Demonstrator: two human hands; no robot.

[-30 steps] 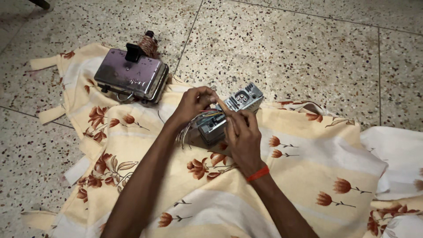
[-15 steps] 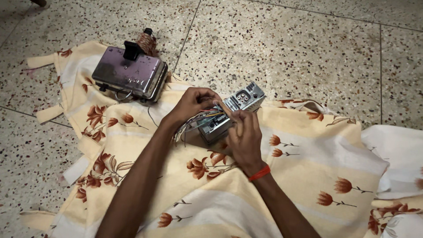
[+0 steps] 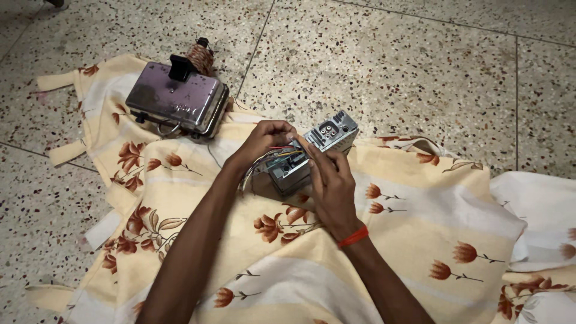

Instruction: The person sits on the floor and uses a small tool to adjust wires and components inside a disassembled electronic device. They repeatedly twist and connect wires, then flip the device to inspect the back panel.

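A grey metal electronic unit [image 3: 327, 139] with round sockets on its end lies on a cream cloth with brown flowers [image 3: 420, 240]. Coloured wires [image 3: 282, 155] come out of its near end. My left hand [image 3: 261, 143] pinches those wires at the unit's left side. My right hand [image 3: 330, 183], with a red band at the wrist, rests on the unit's near side, fingers pressed against the casing.
A shiny metal box [image 3: 177, 105] with a black part on top lies on the cloth's far left corner, a brown wound object [image 3: 201, 57] behind it. Speckled stone floor [image 3: 390, 66] surrounds the cloth. A white flowered cloth [image 3: 540, 210] lies at right.
The view has shifted slightly. My left fingers have worked a little along the wires; both hands stay on the unit.
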